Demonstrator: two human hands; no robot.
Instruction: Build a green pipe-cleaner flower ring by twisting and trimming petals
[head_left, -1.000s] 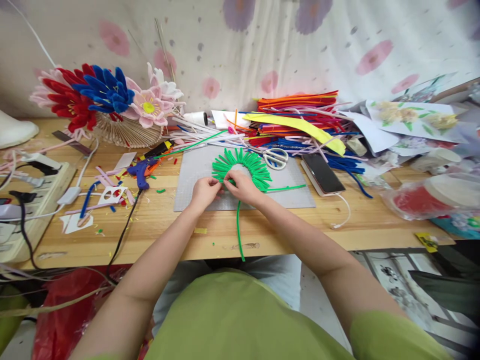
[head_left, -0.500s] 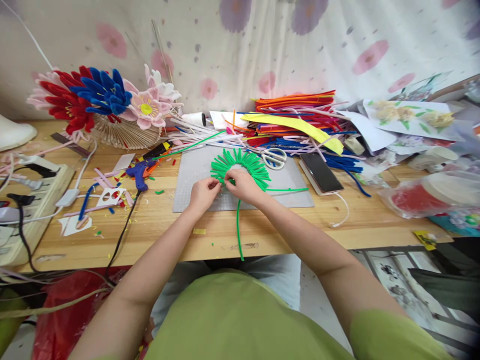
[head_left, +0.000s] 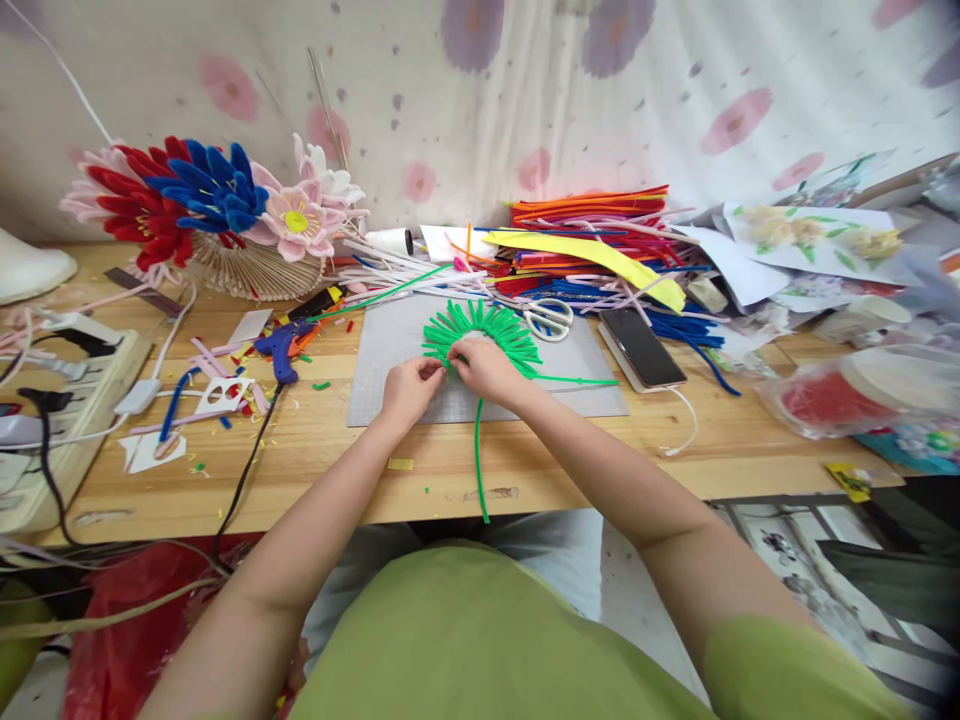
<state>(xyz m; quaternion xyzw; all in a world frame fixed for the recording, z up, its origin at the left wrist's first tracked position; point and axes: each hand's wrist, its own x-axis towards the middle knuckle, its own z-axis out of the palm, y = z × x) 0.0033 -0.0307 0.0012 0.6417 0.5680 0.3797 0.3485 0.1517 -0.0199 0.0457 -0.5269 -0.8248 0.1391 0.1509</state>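
- Green fringed ring [head_left: 514,340]: centre of frame, flat or nearly so on the grey mat [head_left: 375,350], fringe fanning outward.
- Left hand [head_left: 409,388]: at the ring's lower left edge, fingers drawn together, apparently pinching the fringe there.
- Right hand [head_left: 486,370]: laid over the ring's near side, thumb and forefinger clamped on the same lower left stretch. Two pinches so close probably steady one small spot.
- One green stem [head_left: 478,455] runs from beneath the right hand to the counter's [head_left: 337,480] front edge; a second green strip [head_left: 574,380] points right across the mat. Both lie clear of the pinch.
- Mat likely spares the wood. White-handled scissors [head_left: 550,318] at its upper right, blue glue gun [head_left: 279,350] left of it: seemingly parked within easy reach.
- Beyond, upper centre: piled coloured stems [head_left: 592,205] under a yellow strip [head_left: 600,258]. Upper left: finished-looking fuzzy flowers [head_left: 214,190].
- Hidden: what exactly sits between the fingertips, and the ring's near side under the right hand. Cannot tell whether the ring closes there. Scissor blades lost among the stems; bagged tub [head_left: 885,390] at right blurred.
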